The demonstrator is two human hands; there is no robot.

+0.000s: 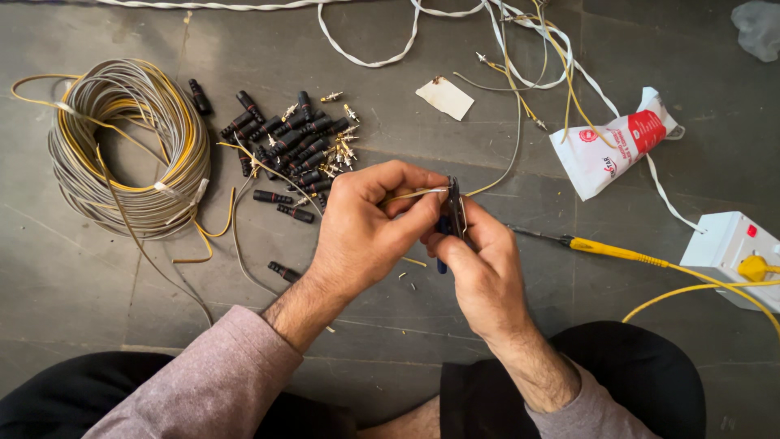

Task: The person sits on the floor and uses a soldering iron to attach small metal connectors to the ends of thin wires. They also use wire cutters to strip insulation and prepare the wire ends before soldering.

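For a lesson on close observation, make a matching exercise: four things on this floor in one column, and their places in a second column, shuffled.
Things:
1. Coil of grey and yellow wire
2. Pile of black connectors
3. White and red pouch
4. White socket box

Places:
A. At the right edge, with a yellow plug in it
B. Far left, beyond the left hand
C. Upper right, beyond the right hand
D. Between the coil and the hands

Pairs: 1-B, 2-D, 3-C, 4-A
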